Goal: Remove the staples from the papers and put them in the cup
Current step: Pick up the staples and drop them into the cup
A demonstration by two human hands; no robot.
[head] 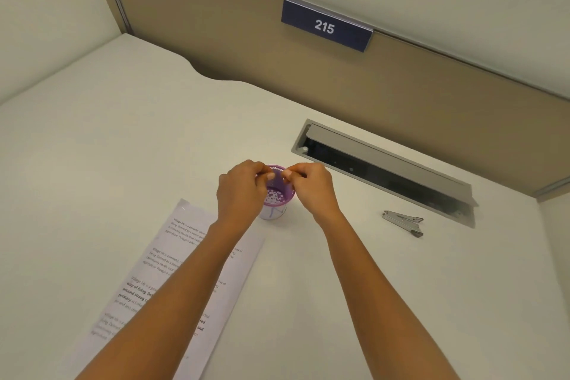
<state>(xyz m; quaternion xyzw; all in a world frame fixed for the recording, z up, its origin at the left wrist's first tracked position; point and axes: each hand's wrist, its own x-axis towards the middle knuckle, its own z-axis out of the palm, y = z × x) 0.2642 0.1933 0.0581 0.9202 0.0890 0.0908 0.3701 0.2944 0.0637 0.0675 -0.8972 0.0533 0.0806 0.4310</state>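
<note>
A purple mesh cup (pixel 275 191) stands on the white desk with small pale bits in its bottom. My left hand (pixel 242 190) and my right hand (pixel 311 187) hover over its rim, one on each side, fingers curled with thumb and fingertips pinched together. Whatever they pinch is too small to see. The printed papers (pixel 182 259) lie flat on the desk to the left, partly under my left forearm. A metal staple remover (pixel 404 222) lies on the desk to the right, apart from both hands.
A recessed grey cable tray (pixel 382 163) with its lid raised sits in the desk behind the cup. A tan partition with a blue "215" sign (pixel 326 25) rises at the back. The desk edge curves at the far left.
</note>
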